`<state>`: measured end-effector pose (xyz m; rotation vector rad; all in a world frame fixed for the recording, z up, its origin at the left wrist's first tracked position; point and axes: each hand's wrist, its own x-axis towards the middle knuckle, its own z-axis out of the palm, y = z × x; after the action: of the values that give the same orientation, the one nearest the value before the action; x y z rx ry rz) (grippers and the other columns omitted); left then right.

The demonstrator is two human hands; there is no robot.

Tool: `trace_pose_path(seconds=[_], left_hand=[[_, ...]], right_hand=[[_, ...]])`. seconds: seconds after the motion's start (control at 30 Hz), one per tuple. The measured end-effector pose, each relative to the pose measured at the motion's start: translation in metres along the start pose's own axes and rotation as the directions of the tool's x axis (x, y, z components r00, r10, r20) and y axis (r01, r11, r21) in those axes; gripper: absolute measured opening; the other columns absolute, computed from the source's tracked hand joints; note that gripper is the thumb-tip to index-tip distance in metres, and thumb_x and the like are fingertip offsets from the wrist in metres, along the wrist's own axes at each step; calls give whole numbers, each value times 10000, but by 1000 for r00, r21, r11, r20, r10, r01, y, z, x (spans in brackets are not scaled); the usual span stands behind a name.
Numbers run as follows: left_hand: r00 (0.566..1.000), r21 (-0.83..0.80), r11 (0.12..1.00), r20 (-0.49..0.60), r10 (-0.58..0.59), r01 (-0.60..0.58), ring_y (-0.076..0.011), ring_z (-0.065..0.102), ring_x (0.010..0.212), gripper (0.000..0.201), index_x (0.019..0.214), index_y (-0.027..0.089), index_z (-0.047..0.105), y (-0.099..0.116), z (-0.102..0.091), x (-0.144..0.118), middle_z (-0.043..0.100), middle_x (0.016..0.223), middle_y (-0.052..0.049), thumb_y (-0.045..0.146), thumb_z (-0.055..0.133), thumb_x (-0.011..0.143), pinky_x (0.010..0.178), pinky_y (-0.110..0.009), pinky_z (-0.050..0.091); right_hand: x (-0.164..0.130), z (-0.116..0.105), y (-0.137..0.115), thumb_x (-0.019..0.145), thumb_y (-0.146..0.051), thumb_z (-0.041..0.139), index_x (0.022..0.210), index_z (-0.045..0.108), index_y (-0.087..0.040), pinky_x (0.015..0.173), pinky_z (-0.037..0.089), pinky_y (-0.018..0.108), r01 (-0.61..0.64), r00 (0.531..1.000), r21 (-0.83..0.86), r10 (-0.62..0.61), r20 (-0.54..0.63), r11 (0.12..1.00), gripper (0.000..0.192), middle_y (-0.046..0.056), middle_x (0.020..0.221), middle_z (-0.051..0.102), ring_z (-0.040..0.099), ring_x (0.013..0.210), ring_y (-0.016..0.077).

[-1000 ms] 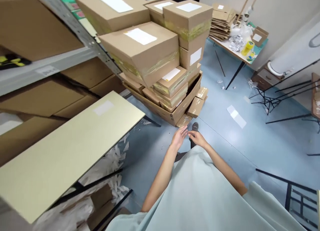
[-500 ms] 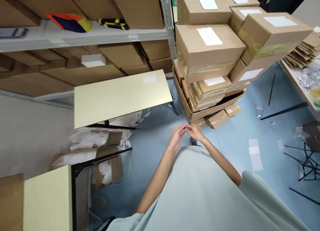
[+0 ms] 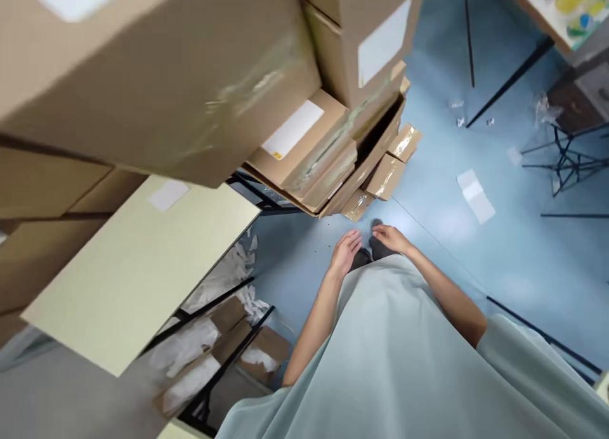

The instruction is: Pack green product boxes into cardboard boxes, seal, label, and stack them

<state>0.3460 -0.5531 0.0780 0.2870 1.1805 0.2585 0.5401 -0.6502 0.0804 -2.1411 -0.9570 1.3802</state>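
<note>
pale green cloth of the person's garment fills the lower middle of the view, and both bare forearms reach out over it toward the blue floor. left hand is open, its fingers stretched and loose, grasping nothing. right hand sits just beside it, fingers relaxed and slightly curled, also empty; the two hands are near each other but not touching. under them a dark shoe shows on the floor.

nearest to the hands, a little ahead, small taped cardboard packets lie on the floor against the foot of a stack of cardboard boxes. the boxes carry white labels and clear tape, and the lowest is a wide open carton holding flatter boxes. one big blurred box looms across the upper left.

to the left stands a pale yellow desk with black legs, and under it lie white paper scraps and open cartons. flat white sheets lie on the floor to the right.
</note>
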Motion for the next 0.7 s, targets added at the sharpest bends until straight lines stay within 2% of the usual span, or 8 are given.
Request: trace_pose_path(seconds=[0.1,0.2,0.3,0.43,0.53,0.63,0.67,0.7], left_hand=[[993,92,991,-67,-92,98,-297,730,1418,278,1219,186,700,2,20,40,741,1524,-198,228,673,945,1281,-485,530],[984,201,968,-125,-128,152,-286,750,1376,217,1216,188,657,5,47,86,743,1494,-197,219,592,1012,1242,-472,569],[975,284,943,-181,-126,174,-302,734,1400,168,1207,194,637,8,82,134,727,1506,-197,221,541,1072,1235,-471,574],[971,381,914,-235,-47,136,-361,675,1482,202,1272,200,654,6,145,206,681,1588,-197,265,561,1105,1268,-521,541],[975,506,862,-207,85,32,-383,599,1573,337,1393,204,668,5,205,283,612,1688,-197,294,653,1068,1319,-579,487],[971,601,792,-111,211,-104,-344,514,1653,481,1473,221,673,10,268,389,576,1739,-147,268,746,1000,1401,-551,386],[965,641,750,-49,256,-166,-322,492,1669,507,1483,218,680,14,288,428,588,1730,-134,237,756,982,1423,-513,353],[939,745,603,93,331,-286,-321,468,1685,533,1520,193,662,19,306,468,580,1732,-152,236,732,993,1436,-503,329]], right_hand=[[12,-38,42,1089,-282,640,1325,835,-201,1152,621,406,-93,992,31,95,-86,995,316,129,1352,854,828,1237,269],[43,-85,84,1089,-305,653,1348,820,-181,1182,599,409,-172,967,66,181,-179,983,333,147,1359,846,810,1285,281],[93,-134,122,1078,-316,671,1378,798,-163,1194,588,424,-238,941,105,256,-222,966,361,158,1337,846,805,1279,291],[187,-191,168,1030,-329,716,1388,775,-139,1191,588,436,-315,917,243,360,-172,917,409,159,1281,850,811,1217,290],[268,-221,208,1025,-369,703,1461,703,-111,1172,602,452,-380,871,423,472,-135,823,506,165,1283,838,809,1188,273],[349,-239,251,1023,-420,693,1543,611,-123,1159,616,483,-373,827,598,546,-133,710,604,172,1331,813,801,1186,262],[375,-243,264,1012,-442,706,1552,598,-139,1161,616,490,-336,833,631,533,-148,700,629,170,1346,804,791,1208,263],[400,-246,276,999,-472,720,1552,593,-156,1169,612,492,-287,850,645,499,-170,708,650,164,1360,794,775,1247,265]])
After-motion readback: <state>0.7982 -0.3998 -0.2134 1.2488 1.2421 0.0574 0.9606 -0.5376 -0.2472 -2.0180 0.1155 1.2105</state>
